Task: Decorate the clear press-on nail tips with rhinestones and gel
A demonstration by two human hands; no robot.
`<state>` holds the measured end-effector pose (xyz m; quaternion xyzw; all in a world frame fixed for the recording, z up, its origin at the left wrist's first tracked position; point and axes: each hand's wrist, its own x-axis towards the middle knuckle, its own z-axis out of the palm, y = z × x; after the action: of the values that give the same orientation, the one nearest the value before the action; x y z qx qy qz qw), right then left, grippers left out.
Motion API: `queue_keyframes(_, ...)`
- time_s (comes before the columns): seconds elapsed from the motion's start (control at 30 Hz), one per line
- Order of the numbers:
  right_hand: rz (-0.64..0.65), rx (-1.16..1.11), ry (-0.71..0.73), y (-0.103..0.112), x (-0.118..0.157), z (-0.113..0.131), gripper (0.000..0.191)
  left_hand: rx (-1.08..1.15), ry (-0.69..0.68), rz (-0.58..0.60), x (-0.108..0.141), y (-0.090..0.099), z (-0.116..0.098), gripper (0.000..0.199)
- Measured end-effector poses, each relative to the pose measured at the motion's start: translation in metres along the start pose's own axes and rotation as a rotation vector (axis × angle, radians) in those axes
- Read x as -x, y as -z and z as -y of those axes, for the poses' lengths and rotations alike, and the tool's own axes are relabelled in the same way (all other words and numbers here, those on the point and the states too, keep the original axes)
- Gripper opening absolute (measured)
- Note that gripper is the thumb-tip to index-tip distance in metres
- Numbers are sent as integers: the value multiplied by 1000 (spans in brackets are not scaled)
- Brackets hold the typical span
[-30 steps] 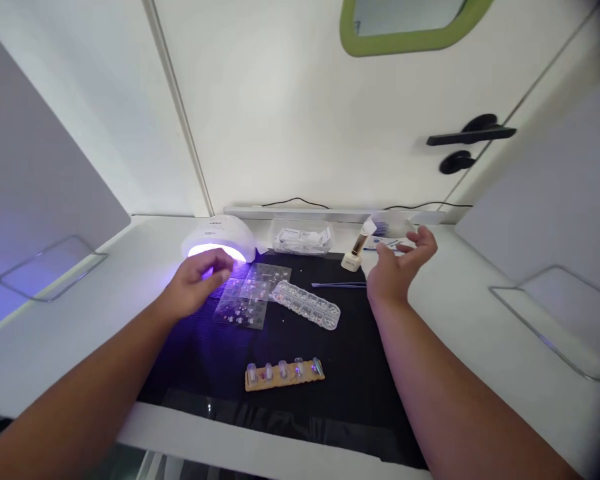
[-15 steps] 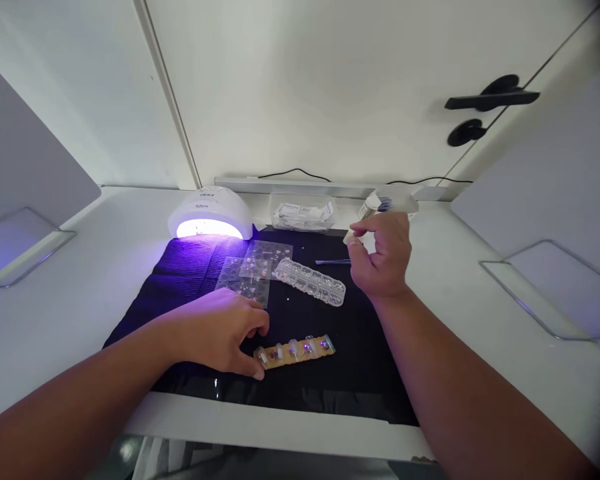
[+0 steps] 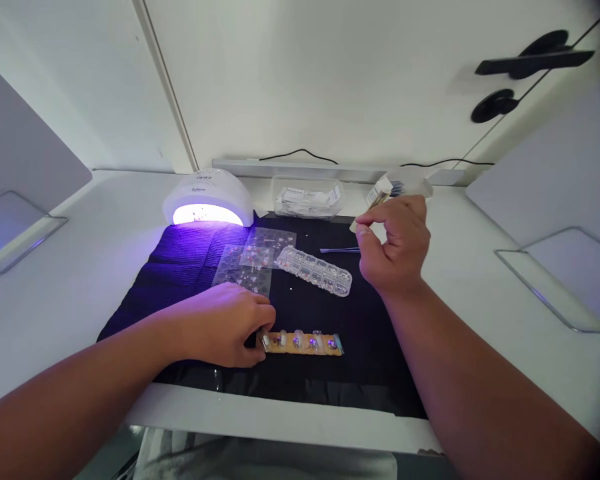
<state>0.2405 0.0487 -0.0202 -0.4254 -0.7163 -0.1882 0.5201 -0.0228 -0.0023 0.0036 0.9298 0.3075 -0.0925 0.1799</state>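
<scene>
A tan strip (image 3: 305,351) carrying several decorated press-on nails lies on the black cloth (image 3: 330,390). My left hand (image 3: 230,323) grips the strip's left end between thumb and fingers. Farther right, my right hand (image 3: 397,243) is raised with thumb and index fingertip pinched together. Whatever the pinch holds, if anything, is too small to make out. Thin tweezers (image 3: 337,251) lie just left of that hand, partly hidden by it. Between the hands rests a clear compartment case (image 3: 315,272) of small gems, beside transparent sticker sheets (image 3: 245,267).
A lit nail lamp (image 3: 210,197) glows purple at the back left. Behind the cloth are a clear tub (image 3: 307,200) of packets and a small open box (image 3: 379,192). Wire stands flank the white table (image 3: 55,293). A door with a black handle (image 3: 535,63) rises behind.
My left hand has closed on the strip's left end, and the strip now lies straighter. My right hand stays pinched. The whole view has shifted slightly.
</scene>
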Motion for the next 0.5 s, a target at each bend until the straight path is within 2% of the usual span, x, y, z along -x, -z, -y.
queue_keyframes(0.17, 27, -1, -11, -2, 1, -1, 11, -9, -10, -41, -1, -1, 9, 12)
queue_keyframes(0.37, 41, -28, 15, -2, 0, -2, 12, 51, 79, -82, -5, 4, 19, 13)
queue_keyframes(0.5, 127, -20, -39, -1, -1, 0, 13, 68, 75, -78, -4, 5, 20, 12)
